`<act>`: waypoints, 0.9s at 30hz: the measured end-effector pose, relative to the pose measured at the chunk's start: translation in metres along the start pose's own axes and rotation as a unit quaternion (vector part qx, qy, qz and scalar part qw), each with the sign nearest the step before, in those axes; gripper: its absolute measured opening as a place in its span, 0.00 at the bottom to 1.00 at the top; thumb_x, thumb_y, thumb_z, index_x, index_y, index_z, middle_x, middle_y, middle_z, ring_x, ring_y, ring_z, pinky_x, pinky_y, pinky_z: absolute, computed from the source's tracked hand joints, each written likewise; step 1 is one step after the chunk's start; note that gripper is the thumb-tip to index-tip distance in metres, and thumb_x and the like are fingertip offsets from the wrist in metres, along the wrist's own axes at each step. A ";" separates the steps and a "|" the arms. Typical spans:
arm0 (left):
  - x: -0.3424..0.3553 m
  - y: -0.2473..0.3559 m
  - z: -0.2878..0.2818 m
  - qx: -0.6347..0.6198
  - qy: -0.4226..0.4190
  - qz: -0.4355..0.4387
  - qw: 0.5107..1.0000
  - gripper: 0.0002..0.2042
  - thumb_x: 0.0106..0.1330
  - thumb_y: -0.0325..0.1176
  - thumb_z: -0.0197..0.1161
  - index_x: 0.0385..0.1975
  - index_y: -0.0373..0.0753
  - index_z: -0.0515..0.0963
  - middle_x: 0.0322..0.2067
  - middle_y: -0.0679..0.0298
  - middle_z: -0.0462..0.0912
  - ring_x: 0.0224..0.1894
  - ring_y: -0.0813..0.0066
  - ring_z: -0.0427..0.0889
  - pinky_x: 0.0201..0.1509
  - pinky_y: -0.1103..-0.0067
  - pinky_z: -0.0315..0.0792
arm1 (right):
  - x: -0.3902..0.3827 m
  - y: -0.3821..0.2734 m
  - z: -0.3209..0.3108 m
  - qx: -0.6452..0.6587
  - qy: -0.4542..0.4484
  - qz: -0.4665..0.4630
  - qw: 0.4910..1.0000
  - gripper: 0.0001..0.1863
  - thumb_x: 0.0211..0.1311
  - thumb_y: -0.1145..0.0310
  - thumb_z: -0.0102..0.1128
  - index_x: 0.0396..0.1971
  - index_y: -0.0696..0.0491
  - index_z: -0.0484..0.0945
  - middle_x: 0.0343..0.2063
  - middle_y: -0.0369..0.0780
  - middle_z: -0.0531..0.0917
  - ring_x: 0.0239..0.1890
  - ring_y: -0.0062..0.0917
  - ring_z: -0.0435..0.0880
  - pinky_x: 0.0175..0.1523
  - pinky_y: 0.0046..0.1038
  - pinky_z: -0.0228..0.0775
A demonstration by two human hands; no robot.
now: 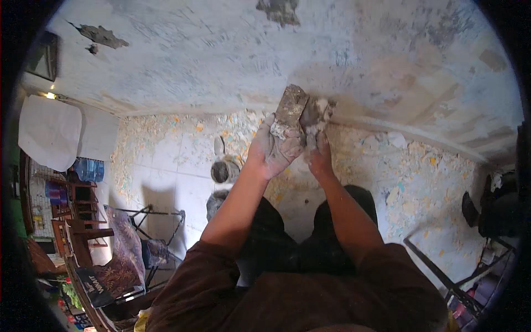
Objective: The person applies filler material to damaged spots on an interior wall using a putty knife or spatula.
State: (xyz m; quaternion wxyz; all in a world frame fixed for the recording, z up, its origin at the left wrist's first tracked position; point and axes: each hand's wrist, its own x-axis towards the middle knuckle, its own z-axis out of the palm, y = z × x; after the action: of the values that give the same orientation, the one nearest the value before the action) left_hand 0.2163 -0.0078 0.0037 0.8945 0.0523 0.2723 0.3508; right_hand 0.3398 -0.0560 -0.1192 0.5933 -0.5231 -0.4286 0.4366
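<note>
My left hand [272, 152], coated in pale dust, is closed round the lower end of a flat rectangular grey-brown plate [292, 106] caked with plaster. White crumbly plaster sits between the plate and my fingers. Close beside it, my right hand [318, 155] is closed at the base of a blurred, dusty grey-white piece [316, 115]; its kind does not show. Both hands are held out in front of the wall, above the floor. To the left of my left forearm stands a small round grey pot [225, 171], with a small rounded flat object [219, 145] behind it.
The patchy wall [221, 61] has bare grey spots and scraped areas. Coloured paint flakes [420, 182] litter the white tiled floor. At left are a folding metal frame [160, 213], patterned cloth [119, 249], wooden furniture and a blue water bottle [88, 169]. Another black frame [442, 268] stands right.
</note>
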 end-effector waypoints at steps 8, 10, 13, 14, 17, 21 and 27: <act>0.008 0.063 0.063 0.340 -0.027 0.458 0.821 0.17 0.70 0.44 0.46 0.44 0.36 0.72 0.28 0.65 0.75 0.24 0.76 0.69 0.31 0.79 0.65 | -0.006 0.015 -0.010 0.235 0.080 0.164 0.955 0.29 0.65 0.57 0.50 0.61 0.54 0.59 0.42 0.38 0.72 0.41 0.22 0.73 0.39 0.25 0.68; 0.012 0.085 0.080 0.471 0.014 0.517 0.715 0.20 0.70 0.44 0.45 0.50 0.33 0.69 0.31 0.65 0.72 0.27 0.78 0.65 0.31 0.83 0.61 | -0.004 0.007 -0.007 0.228 0.062 0.132 0.963 0.28 0.64 0.57 0.50 0.61 0.53 0.59 0.41 0.37 0.72 0.40 0.21 0.73 0.38 0.25 0.68; 0.029 0.103 0.113 0.624 0.044 0.674 0.394 0.22 0.68 0.39 0.48 0.58 0.33 0.65 0.34 0.61 0.72 0.33 0.73 0.68 0.37 0.79 0.65 | -0.002 0.019 -0.010 0.229 0.025 0.090 0.969 0.27 0.64 0.57 0.49 0.60 0.53 0.59 0.40 0.36 0.72 0.40 0.22 0.74 0.39 0.25 0.68; 0.035 0.104 0.124 0.624 0.046 0.706 0.331 0.22 0.66 0.36 0.52 0.58 0.35 0.66 0.38 0.54 0.71 0.38 0.64 0.70 0.42 0.74 0.67 | -0.001 0.027 -0.011 0.240 -0.001 0.077 0.968 0.26 0.65 0.58 0.48 0.59 0.52 0.60 0.40 0.36 0.73 0.40 0.23 0.74 0.40 0.25 0.68; 0.056 0.125 0.133 0.649 0.090 0.730 0.197 0.24 0.61 0.34 0.58 0.59 0.42 0.67 0.42 0.46 0.70 0.43 0.53 0.72 0.47 0.67 0.68 | -0.010 -0.026 -0.008 0.230 0.027 0.163 0.959 0.26 0.65 0.62 0.47 0.61 0.53 0.58 0.47 0.40 0.71 0.46 0.26 0.73 0.48 0.28 0.67; 0.084 0.146 0.126 0.678 0.138 0.718 0.080 0.28 0.59 0.35 0.60 0.62 0.47 0.64 0.42 0.45 0.70 0.42 0.49 0.72 0.46 0.65 0.68 | -0.008 0.018 -0.011 0.167 0.055 0.149 0.973 0.27 0.65 0.65 0.47 0.63 0.54 0.56 0.53 0.42 0.68 0.50 0.29 0.71 0.54 0.30 0.65; 0.077 0.164 0.083 0.695 0.149 0.701 0.053 0.29 0.59 0.31 0.60 0.62 0.40 0.62 0.38 0.45 0.72 0.40 0.50 0.72 0.44 0.66 0.68 | -0.007 0.020 -0.017 0.136 0.038 0.129 0.981 0.30 0.61 0.76 0.36 0.65 0.58 0.51 0.63 0.40 0.59 0.63 0.27 0.60 0.66 0.26 0.49</act>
State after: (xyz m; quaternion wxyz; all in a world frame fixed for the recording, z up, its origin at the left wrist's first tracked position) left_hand 0.2079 0.1738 0.0859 -0.2759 0.7632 0.3545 0.4644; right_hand 0.3535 -0.0658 -0.1406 0.6134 -0.5048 -0.2710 0.5436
